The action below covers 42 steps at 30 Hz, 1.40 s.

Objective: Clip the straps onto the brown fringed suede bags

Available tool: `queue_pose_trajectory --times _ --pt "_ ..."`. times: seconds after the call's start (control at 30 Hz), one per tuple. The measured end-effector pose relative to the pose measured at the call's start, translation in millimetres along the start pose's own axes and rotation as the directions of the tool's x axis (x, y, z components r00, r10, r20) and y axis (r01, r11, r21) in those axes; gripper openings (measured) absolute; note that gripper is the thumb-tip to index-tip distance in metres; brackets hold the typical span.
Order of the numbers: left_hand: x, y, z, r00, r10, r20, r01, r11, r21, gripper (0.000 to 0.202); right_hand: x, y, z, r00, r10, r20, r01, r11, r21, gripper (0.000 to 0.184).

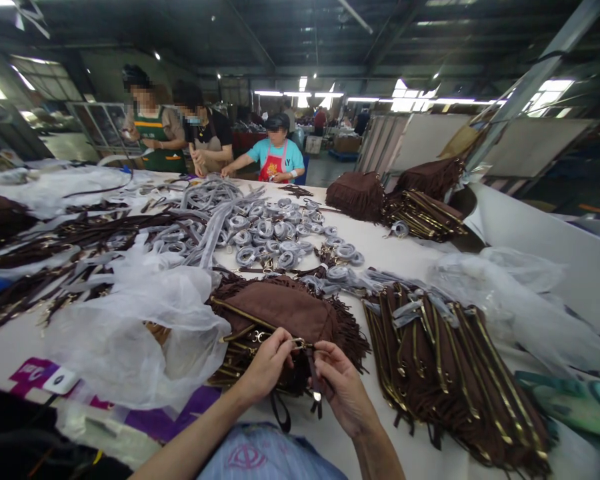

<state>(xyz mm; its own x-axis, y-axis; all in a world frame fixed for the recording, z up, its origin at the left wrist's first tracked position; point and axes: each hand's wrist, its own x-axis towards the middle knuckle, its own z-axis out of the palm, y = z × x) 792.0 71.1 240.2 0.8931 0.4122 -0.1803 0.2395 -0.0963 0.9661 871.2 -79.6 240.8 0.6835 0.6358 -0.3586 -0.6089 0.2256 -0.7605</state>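
Right in front of me lies a stack of brown fringed bags with gold zippers along their edges. Over the near side of the top bag, my left hand pinches a small gold metal clasp. Close beside it, my right hand is closed on a short dark brown strap that hangs down and ends in a shiny metal piece. The clasp and the strap meet between my fingertips; whether they are joined I cannot tell.
To the right lies a row of zippered brown bags. Beyond my hands are several wrapped coiled straps. Crumpled clear plastic lies at the left, loose dark straps behind it. More fringed bags sit farther back. Co-workers stand across the table.
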Motion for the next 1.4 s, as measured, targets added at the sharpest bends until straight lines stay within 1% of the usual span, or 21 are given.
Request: queue_pose_trajectory --times 0.1,0.17,0.23,0.3,0.37,0.43,0.5,0.6,0.7,0.77,0.83,0.9,0.97,1.0,1.07,1.13,1.2,1.27,1.33,1.4 --pt "-1.9 6.0 -1.5 0.998 0.052 -0.032 -0.048 0.994 0.096 0.023 -0.6 1.4 -6.5 0.995 -0.049 -0.083 0.053 0.997 0.052 0.042" --pt "-3.7 10.1 -2.1 0.996 0.080 -0.046 -0.073 0.988 0.139 0.022 -2.3 3.3 -10.1 0.994 -0.083 -0.072 0.084 0.996 0.010 0.039" --pt "-6.0 13.7 -1.5 0.993 0.103 -0.050 -0.094 0.983 0.158 0.021 -5.9 6.1 -11.3 0.996 -0.089 -0.026 0.087 0.995 -0.057 0.039" --pt "-8.8 16.5 0.2 0.990 0.135 -0.026 -0.129 0.977 0.172 0.020 -10.4 10.0 -9.9 0.998 -0.058 0.005 0.058 0.995 -0.086 0.038" --pt "-12.4 17.4 2.6 0.983 0.181 0.020 -0.181 0.963 0.201 0.017 -13.9 14.9 -7.0 1.000 -0.010 0.011 0.011 0.997 -0.074 0.037" --pt "-16.3 15.6 4.7 0.971 0.230 0.071 -0.241 0.938 0.250 0.013 -14.8 20.5 -4.4 1.000 -0.004 0.015 0.005 0.995 -0.096 0.037" --pt "-20.0 11.4 5.8 0.951 0.285 0.116 -0.308 0.904 0.298 0.010 -12.9 25.4 -3.5 0.999 -0.050 0.016 0.052 0.981 -0.187 0.038" --pt "-23.7 4.5 5.5 0.922 0.351 0.162 -0.385 0.864 0.323 0.011 -7.9 29.4 -5.7 0.988 -0.149 0.032 0.150 0.919 -0.366 0.037" --pt "-25.0 1.6 4.3 0.905 0.378 0.196 -0.423 0.846 0.325 0.016 -4.1 29.3 -9.4 0.970 -0.244 0.026 0.224 0.841 -0.493 0.041" --pt "-25.3 2.0 3.9 0.901 0.375 0.218 -0.430 0.842 0.327 0.018 -2.7 28.5 -11.1 0.962 -0.272 0.001 0.230 0.813 -0.535 0.044" --pt "-25.7 3.0 3.9 0.906 0.355 0.229 -0.416 0.846 0.334 0.018 -1.9 28.0 -12.2 0.960 -0.281 -0.007 0.234 0.814 -0.531 0.045" --pt "-25.6 3.8 4.1 0.916 0.329 0.229 -0.391 0.861 0.326 0.020 -1.6 28.1 -13.0 0.963 -0.268 -0.012 0.227 0.838 -0.497 0.046" --pt "-24.0 3.5 4.4 0.929 0.297 0.222 -0.349 0.903 0.250 0.019 -1.7 28.4 -13.7 0.979 -0.204 -0.029 0.169 0.873 -0.457 0.052" --pt "-22.4 2.6 4.7 0.938 0.273 0.212 -0.311 0.934 0.174 0.015 -1.8 28.6 -14.0 0.987 -0.156 -0.035 0.125 0.889 -0.441 0.055" --pt "-17.8 -0.6 5.9 0.967 0.190 0.172 -0.188 0.982 -0.028 0.009 -1.8 28.9 -14.6 0.996 -0.086 -0.026 0.066 0.901 -0.430 0.059" --pt "-12.6 -4.5 8.1 0.991 0.078 0.113 -0.050 0.971 -0.234 0.014 -1.6 28.6 -14.9 0.996 -0.095 -0.002 0.084 0.887 -0.455 0.059" --pt "-8.7 -7.0 10.6 0.994 -0.009 0.106 0.044 0.940 -0.339 0.021 -1.8 27.2 -14.8 0.987 -0.161 0.016 0.147 0.849 -0.507 0.056" --pt "-7.1 -6.1 12.3 0.990 -0.037 0.136 0.080 0.942 -0.326 0.032 -2.9 23.5 -14.1 0.971 -0.237 0.036 0.214 0.787 -0.578 0.051" --pt "-7.1 -1.1 11.8 0.989 -0.030 0.146 0.062 0.973 -0.223 0.034 -4.7 17.5 -13.1 0.948 -0.307 0.080 0.280 0.688 -0.670 0.044" --pt "-7.3 7.2 8.5 0.993 0.021 0.118 -0.012 0.997 -0.076 0.023 -6.3 10.1 -12.0 0.922 -0.364 0.132 0.329 0.555 -0.764 0.038"
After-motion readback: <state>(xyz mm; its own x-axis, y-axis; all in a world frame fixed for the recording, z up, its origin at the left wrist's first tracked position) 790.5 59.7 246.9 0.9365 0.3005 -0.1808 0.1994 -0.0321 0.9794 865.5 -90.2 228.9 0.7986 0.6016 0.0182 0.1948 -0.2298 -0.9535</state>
